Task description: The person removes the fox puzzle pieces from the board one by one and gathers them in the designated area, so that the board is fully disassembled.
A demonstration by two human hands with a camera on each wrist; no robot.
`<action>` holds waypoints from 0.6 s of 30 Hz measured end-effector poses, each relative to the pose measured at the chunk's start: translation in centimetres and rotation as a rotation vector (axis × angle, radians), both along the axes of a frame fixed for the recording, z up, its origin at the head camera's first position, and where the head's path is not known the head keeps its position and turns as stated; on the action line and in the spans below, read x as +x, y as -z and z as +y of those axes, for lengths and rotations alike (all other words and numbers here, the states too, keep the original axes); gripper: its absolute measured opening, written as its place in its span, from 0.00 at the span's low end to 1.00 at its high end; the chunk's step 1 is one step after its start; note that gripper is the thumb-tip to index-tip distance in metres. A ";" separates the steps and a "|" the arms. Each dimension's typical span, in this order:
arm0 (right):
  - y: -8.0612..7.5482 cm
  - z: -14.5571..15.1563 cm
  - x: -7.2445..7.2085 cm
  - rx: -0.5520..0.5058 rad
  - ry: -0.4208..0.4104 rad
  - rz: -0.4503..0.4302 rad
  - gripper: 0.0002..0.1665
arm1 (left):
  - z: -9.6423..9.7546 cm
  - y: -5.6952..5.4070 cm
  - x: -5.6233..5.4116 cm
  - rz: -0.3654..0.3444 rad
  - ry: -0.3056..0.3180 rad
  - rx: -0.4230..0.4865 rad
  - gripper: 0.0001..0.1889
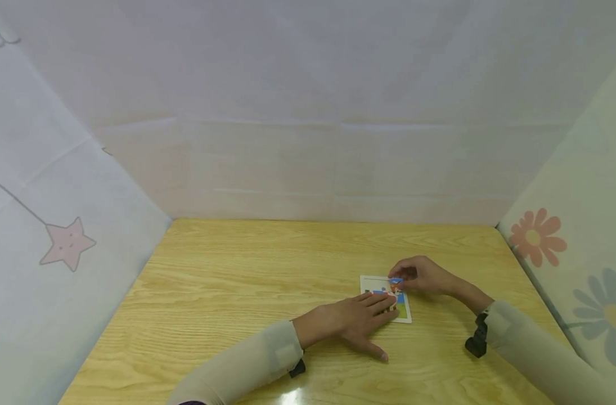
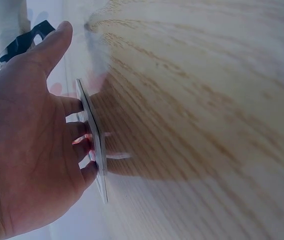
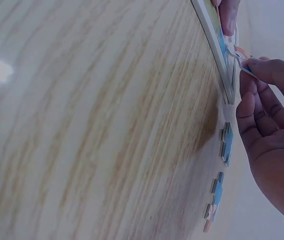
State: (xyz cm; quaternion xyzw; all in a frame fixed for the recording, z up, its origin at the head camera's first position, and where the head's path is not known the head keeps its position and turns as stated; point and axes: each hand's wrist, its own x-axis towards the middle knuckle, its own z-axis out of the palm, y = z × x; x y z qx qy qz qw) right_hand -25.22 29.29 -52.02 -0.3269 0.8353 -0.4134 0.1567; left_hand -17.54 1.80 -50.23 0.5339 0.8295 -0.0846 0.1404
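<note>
A small white-bordered jigsaw puzzle board [image 1: 407,319] with a colourful picture lies right of the table's middle. My left hand [image 1: 358,320] rests on it palm down, fingers stretched over the picture and thumb spread out over the tabletop. From the side, the left wrist view shows those fingertips on the thin board [image 2: 98,145]. At the board's upper right corner, my right hand [image 1: 423,275] pinches a jigsaw piece [image 3: 248,70] between thumb and fingers, tilted at the frame's edge. My left fingers cover part of the picture.
Loose jigsaw pieces, one bluish [image 3: 226,145] and others beyond it [image 3: 214,202], lie on the table beside the board in the right wrist view. The wooden table [image 1: 226,270] is enclosed by pale cloth walls [image 1: 308,163] at the back and both sides.
</note>
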 end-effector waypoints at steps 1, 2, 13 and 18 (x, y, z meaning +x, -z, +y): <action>0.0 0.0 0.0 -0.006 0.002 -0.004 0.13 | 0.0 0.0 0.0 0.001 -0.001 -0.001 0.53; 0.0 0.1 -0.1 -0.011 0.004 -0.006 0.14 | 0.0 0.0 0.1 0.000 0.000 -0.001 0.53; -0.7 1.2 -0.3 -0.038 -0.007 -0.026 0.15 | -0.1 -0.1 0.2 -0.001 -0.006 -0.009 0.54; -1.1 1.8 -0.5 -0.042 -0.002 0.016 0.15 | -0.1 0.0 0.2 0.009 -0.008 -0.007 0.54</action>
